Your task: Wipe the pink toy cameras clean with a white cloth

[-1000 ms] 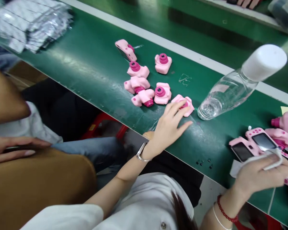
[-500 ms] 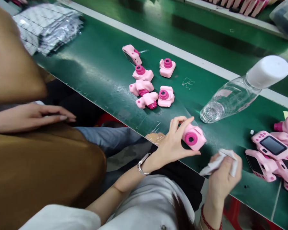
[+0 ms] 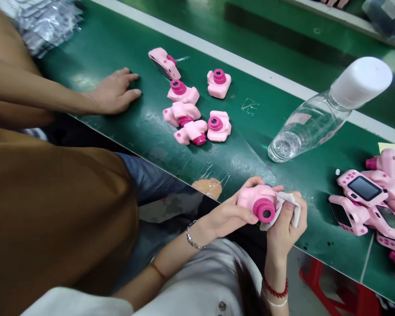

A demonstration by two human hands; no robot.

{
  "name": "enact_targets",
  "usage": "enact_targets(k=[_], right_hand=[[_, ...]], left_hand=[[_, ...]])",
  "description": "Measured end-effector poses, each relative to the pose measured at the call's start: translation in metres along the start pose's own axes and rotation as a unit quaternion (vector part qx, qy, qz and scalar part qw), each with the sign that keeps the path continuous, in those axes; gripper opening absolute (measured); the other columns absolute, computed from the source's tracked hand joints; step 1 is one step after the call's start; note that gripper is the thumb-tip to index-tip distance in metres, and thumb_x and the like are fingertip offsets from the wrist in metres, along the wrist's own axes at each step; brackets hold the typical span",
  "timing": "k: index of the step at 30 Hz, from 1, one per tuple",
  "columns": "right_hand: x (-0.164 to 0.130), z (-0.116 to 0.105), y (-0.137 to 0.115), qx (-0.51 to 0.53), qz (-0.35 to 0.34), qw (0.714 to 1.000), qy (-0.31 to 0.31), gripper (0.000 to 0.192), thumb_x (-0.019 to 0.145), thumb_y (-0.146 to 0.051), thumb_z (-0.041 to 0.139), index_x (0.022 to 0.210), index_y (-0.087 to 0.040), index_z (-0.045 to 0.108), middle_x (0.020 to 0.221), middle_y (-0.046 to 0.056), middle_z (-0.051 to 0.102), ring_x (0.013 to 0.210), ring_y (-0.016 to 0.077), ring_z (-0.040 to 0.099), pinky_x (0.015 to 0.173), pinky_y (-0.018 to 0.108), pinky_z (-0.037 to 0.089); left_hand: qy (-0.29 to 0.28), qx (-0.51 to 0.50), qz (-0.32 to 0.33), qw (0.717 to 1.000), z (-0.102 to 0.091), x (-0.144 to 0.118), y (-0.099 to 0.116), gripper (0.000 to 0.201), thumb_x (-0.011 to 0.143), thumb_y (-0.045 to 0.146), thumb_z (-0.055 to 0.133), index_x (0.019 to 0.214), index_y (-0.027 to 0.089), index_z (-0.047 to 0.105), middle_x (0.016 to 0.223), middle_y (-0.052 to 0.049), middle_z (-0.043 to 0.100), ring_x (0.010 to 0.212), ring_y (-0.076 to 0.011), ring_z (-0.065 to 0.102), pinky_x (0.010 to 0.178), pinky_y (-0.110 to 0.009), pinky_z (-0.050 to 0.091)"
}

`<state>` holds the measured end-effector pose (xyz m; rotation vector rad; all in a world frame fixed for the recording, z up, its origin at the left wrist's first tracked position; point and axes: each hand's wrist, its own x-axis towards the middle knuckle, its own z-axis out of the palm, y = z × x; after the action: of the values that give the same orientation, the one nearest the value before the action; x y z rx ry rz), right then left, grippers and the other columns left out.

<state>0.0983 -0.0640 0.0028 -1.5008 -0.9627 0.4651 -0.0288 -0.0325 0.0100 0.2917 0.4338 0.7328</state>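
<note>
Near the table's front edge, my left hand [image 3: 232,215] is closed round a pink toy camera [image 3: 253,196], its dark pink lens facing up and toward me. In my right hand [image 3: 288,221] is a white cloth [image 3: 285,202], pinched between thumb and fingers and pressed against the camera's right side. Part of the cloth is hidden behind the camera and my fingers. Several more pink toy cameras [image 3: 187,114] lie in a group farther left on the green table [image 3: 112,127]. Another pile of pink toy cameras [image 3: 365,188], some with screens up, is at the right.
A clear bottle [image 3: 303,127] with a white cap stands beyond my hands. At the left, a co-worker's hand [image 3: 116,92] rests on the table beside plastic-wrapped packs [image 3: 49,22]. A red stool [image 3: 335,289] stands below the table edge at right.
My left hand has lifted the camera and brought it nearer to me. My right hand has moved left, bringing the cloth against it. The co-worker's hand has come onto the table.
</note>
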Motion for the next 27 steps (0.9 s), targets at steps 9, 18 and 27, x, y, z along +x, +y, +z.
enact_targets(k=[9,18,27], right_hand=[[0.017,-0.005,-0.014,0.196,0.233,0.952,-0.008,0.038,0.088,-0.05,0.062,0.065,-0.024,0.048,0.048,-0.008,0.039,0.04,0.0104,0.035,0.041,0.025,0.03],[0.026,-0.013,-0.017,-0.031,-0.042,0.98,-0.194,0.016,0.097,-0.028,0.059,0.093,-0.023,0.074,0.08,-0.001,0.063,0.071,0.0114,0.057,0.065,0.024,0.045],[0.015,-0.033,0.001,0.059,0.219,0.973,-0.033,0.035,0.087,-0.052,0.071,0.083,-0.018,0.069,0.064,-0.003,0.053,0.053,0.0103,0.044,0.048,0.025,0.034]], left_hand=[[0.019,-0.141,-0.017,0.99,0.008,0.003,0.009,0.038,0.068,0.017,0.08,0.104,0.026,0.071,0.114,-0.001,0.075,0.107,-0.0247,0.071,0.084,-0.035,0.054],[0.083,-0.093,0.069,0.99,0.017,0.012,0.012,0.034,0.083,0.05,0.081,0.097,0.02,0.076,0.096,0.0,0.076,0.082,-0.0136,0.071,0.071,-0.023,0.057],[0.103,-0.074,0.108,0.986,0.027,0.029,0.026,0.048,0.103,0.055,0.046,0.095,0.018,0.075,0.1,-0.006,0.077,0.092,-0.0239,0.077,0.085,-0.033,0.055]])
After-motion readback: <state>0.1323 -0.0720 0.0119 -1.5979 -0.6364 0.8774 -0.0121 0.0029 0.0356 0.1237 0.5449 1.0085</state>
